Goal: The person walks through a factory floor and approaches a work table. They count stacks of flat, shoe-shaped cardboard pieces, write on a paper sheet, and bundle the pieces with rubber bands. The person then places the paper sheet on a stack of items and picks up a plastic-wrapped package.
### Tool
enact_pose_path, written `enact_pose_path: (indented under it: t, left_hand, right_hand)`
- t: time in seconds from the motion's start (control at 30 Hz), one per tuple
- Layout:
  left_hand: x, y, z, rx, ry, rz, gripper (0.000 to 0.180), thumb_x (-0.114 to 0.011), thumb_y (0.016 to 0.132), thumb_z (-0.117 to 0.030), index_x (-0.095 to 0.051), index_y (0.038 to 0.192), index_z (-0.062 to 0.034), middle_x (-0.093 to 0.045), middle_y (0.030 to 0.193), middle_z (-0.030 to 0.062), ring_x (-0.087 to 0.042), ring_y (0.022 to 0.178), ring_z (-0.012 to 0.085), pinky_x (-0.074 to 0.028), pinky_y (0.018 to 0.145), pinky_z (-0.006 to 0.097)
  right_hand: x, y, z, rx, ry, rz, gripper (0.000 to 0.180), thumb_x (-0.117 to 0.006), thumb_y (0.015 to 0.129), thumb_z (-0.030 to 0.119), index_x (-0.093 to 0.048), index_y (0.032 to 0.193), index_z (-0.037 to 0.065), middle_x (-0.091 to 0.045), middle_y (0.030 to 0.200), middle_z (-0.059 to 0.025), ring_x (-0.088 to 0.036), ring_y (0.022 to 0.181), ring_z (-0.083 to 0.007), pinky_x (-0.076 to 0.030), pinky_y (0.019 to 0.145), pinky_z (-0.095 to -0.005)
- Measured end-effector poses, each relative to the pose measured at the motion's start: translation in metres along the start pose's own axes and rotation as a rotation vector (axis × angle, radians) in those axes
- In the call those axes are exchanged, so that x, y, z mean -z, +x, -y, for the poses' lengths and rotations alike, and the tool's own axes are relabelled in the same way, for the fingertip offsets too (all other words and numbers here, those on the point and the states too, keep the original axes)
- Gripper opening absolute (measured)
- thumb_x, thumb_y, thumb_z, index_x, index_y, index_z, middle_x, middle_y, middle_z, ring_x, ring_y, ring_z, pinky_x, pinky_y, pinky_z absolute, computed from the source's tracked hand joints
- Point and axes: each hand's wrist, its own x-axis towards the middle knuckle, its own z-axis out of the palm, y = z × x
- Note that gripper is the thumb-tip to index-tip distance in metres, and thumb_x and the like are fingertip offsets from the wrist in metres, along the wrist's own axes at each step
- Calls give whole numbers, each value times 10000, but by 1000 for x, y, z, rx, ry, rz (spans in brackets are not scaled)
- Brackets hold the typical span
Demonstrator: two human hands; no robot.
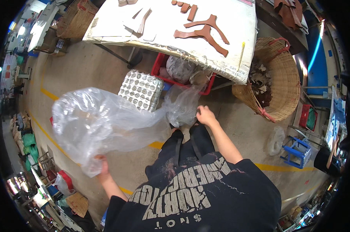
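A large clear plastic bag [101, 120] stretches across in front of me, billowed out wide on the left and bunched up near my legs. My left hand [102, 166] grips its puffed lower-left edge, with the fingers partly behind the film. At the bunched end, my right hand [206, 116] is closed with curled fingers at the edge of the plastic. Behind the bag stands a stool [140, 91] with a white seat covered in grey dots. Just past the bunched end, a red crate [158, 65] holds crumpled clear plastic [180, 69].
A white-topped table [105, 33] ahead carries brown cut leather pieces [206, 34] and pale strips [143, 21]. To its right, a wicker basket [287, 85] contains scraps. A blue stool [295, 152] and another clear bag [276, 140] are farther right. Yellow lines cross the floor.
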Motion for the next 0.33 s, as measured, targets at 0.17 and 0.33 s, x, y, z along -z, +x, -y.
enact_pose_path:
  t: [0.17, 0.33]
  left_hand:
    - [-23, -69, 101, 475, 93, -750, 507, -539, 1069, -476, -643, 1422, -127, -700, 1380, 84, -663, 1212, 304, -580, 1022, 547]
    - [-18, -141, 183, 766, 211, -841, 639, -538, 1050, -626, -559, 1524, -197, -636, 1486, 107, -637, 1272, 310, -592, 975, 615]
  right_hand:
    - [-54, 54, -22, -140, 0, 247, 620, -670, 955, 318, -573, 1533, 117, -407, 1644, -230, -339, 1549, -457, -365, 1236, -562]
    - [-70, 139, 7, 14, -627, 364, 701, -726, 900, 290, -581, 1578, 185, -190, 1803, -156, -97, 1664, -403, -159, 1325, -592]
